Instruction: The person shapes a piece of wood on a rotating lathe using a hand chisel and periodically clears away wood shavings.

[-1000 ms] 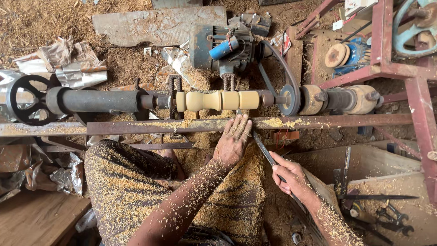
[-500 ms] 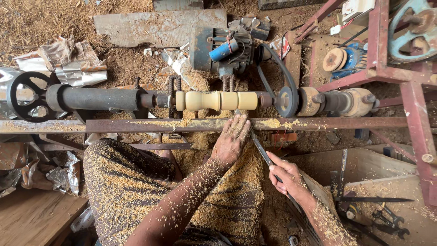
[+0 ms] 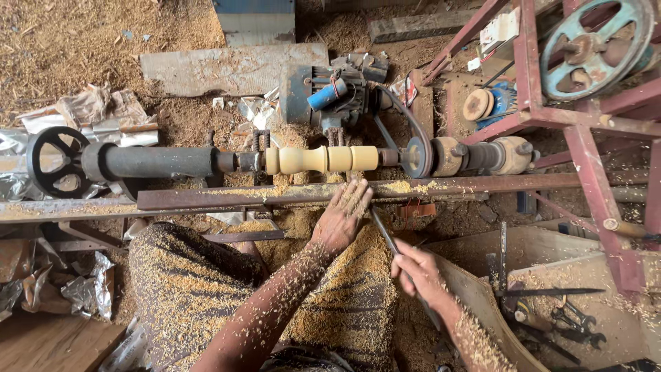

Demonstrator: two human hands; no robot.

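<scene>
A pale turned wooden spindle point(image 3: 321, 159) sits mounted on the lathe point(image 3: 158, 162), above the rusty rail point(image 3: 482, 183). The left hand point(image 3: 342, 219) rests flat, fingers together, on that rail, steadying a chisel point(image 3: 383, 229) whose handle the right hand point(image 3: 418, 273) grips closed. This looks like shaping in hand; the tip must next meet the wood squarely.

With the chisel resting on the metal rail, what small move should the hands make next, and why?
Probably ease the chisel tip forward over the rail to the pale wooden spindle. The left hand steadies the blade on the rail, the right hand grips the handle, and the tip sits just short of the wood.
</scene>
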